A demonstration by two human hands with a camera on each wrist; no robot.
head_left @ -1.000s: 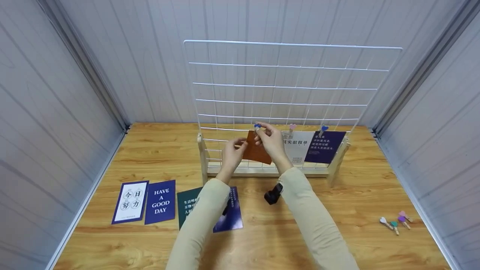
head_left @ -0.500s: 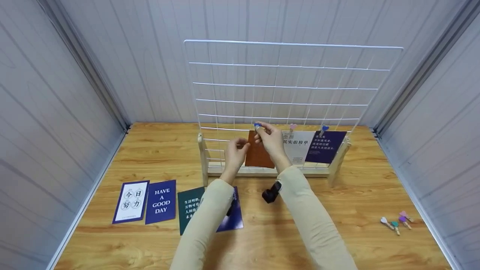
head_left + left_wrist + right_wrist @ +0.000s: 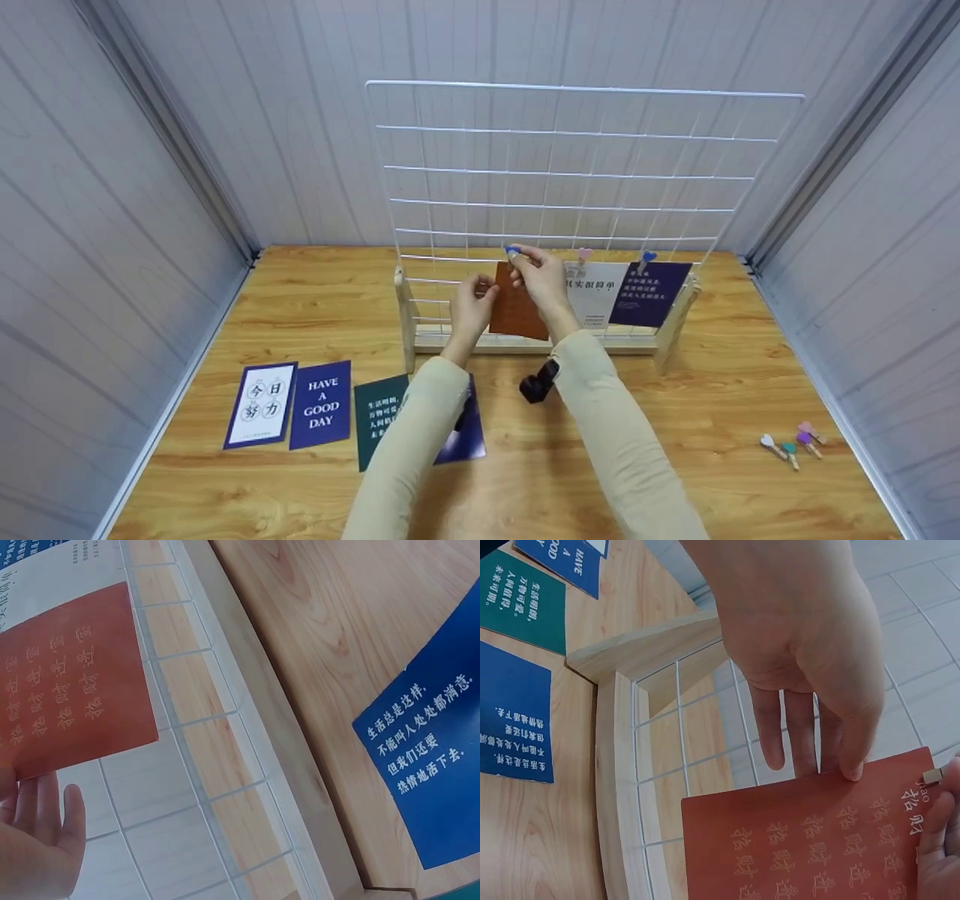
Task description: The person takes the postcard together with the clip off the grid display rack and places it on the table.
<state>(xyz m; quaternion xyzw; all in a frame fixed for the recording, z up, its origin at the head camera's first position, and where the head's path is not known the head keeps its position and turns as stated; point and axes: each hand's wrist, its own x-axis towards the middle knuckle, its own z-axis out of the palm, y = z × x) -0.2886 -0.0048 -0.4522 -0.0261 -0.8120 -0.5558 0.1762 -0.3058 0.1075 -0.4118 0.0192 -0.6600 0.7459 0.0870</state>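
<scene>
A reddish-orange card (image 3: 517,315) with rows of handwritten-style characters hangs against the lower part of a white wire grid (image 3: 469,202). My left hand (image 3: 471,307) pinches the card's left edge between thumb and fingers, as the right wrist view also shows. At its top edge, my right hand (image 3: 546,289) pinches a small wooden clothespin with a blue heart (image 3: 512,250). The clothespin's wooden tip (image 3: 932,777) overlaps the card's top in the right wrist view. Beside it on the grid hang a white card (image 3: 592,300) and a dark purple card (image 3: 651,294), each under a heart clothespin.
The grid stands in a wooden base (image 3: 532,345). On the table at left lie a white card with a purple border (image 3: 259,431), a "HAVE A GOOD DAY" card (image 3: 321,435), a green card (image 3: 375,397) and a blue card (image 3: 435,750). Several heart clothespins (image 3: 789,450) lie at right.
The orange card's lower part has swung slightly right and down and hangs straighter. My left hand has shifted a little to the right; the right hand stays at the blue-heart clothespin.
</scene>
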